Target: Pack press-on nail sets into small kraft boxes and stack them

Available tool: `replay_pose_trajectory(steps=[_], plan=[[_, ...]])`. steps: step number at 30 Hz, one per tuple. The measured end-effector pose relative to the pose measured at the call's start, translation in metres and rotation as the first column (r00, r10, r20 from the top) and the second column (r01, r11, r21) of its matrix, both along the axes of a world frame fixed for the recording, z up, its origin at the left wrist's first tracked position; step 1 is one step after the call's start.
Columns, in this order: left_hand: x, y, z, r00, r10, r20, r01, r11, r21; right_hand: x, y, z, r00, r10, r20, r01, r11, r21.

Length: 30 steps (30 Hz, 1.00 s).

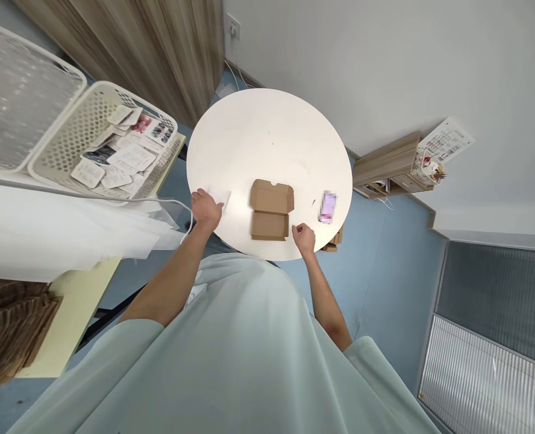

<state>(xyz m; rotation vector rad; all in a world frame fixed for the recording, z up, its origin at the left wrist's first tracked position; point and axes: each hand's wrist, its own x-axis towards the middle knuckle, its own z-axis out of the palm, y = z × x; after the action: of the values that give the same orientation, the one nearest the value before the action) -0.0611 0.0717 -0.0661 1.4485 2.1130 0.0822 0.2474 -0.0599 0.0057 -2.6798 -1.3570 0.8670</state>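
The open brown box point(270, 225) sits at six o'clock on the table point(267, 144). At eight, the left hand point(206, 210) touches white paper point(220, 195); can't tell if it's gripping. At five, the right hand point(304, 238) curls narrow.

Carton point(270, 224), centre of frame: plain brown. Sheet point(221, 195), left of centre: white, faintly translucent. Tabletop point(267, 114), centre: white, marked with small dark flecks. Item point(328, 205), right of centre: lilac, a reddish patch near its lower end; finer pattern lost to pixelation. Basket point(66, 144), upper left: off-white, patterned with rows of holes. Cabinet panel point(168, 48), upper left: brown streaked wood grain. Floor point(380, 259), right: blue. Garment point(249, 349), bottom centre: plain pale green. Glazing point(488, 374), lower right: silvery, finely ribbed.
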Motion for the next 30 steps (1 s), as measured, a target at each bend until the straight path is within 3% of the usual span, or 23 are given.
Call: replay_pose_trajectory(steps=[4, 8, 13, 15, 18, 20, 22, 25, 30], plan=[[0.002, -0.003, 0.005, 0.998, -0.066, -0.009, 0.066, 0.994, 0.089, -0.003, 0.001, 0.001, 1.0, -0.005, -0.026, 0.006, 1.0, 0.025], [0.004, -0.008, 0.016, 0.995, -0.082, 0.049, 0.081, 0.996, 0.037, -0.004, 0.002, 0.003, 0.996, -0.003, -0.085, 0.009, 0.998, 0.063], [0.001, -0.017, 0.037, 0.961, 0.005, 0.275, -0.017, 0.999, 0.041, -0.006, 0.007, 0.007, 0.972, 0.002, -0.233, 0.04, 0.984, 0.175], [0.007, -0.023, 0.049, 0.886, 0.075, 0.457, -0.088, 0.996, 0.006, -0.011, 0.01, 0.01, 0.928, 0.001, -0.372, 0.09, 0.97, 0.227], [0.026, -0.034, 0.065, 0.693, 0.155, 0.704, -0.132, 0.987, -0.087, -0.021, 0.017, 0.014, 0.781, -0.003, -0.625, 0.192, 0.953, 0.235], [0.043, -0.041, 0.072, 0.595, 0.18, 0.783, -0.119, 0.984, -0.136, -0.027, 0.022, 0.015, 0.676, -0.007, -0.737, 0.235, 0.95, 0.206], [0.058, -0.046, 0.076, 0.556, 0.184, 0.81, -0.093, 0.983, -0.159, -0.029, 0.027, 0.013, 0.628, -0.005, -0.778, 0.249, 0.949, 0.196], [0.075, -0.051, 0.073, 0.587, 0.163, 0.793, -0.055, 0.985, -0.161, -0.025, 0.029, 0.005, 0.659, 0.002, -0.752, 0.24, 0.947, 0.213], [0.092, -0.059, 0.055, 0.71, 0.106, 0.696, 0.006, 0.988, -0.156, -0.016, 0.026, -0.013, 0.778, -0.023, -0.627, 0.18, 0.966, 0.188]])
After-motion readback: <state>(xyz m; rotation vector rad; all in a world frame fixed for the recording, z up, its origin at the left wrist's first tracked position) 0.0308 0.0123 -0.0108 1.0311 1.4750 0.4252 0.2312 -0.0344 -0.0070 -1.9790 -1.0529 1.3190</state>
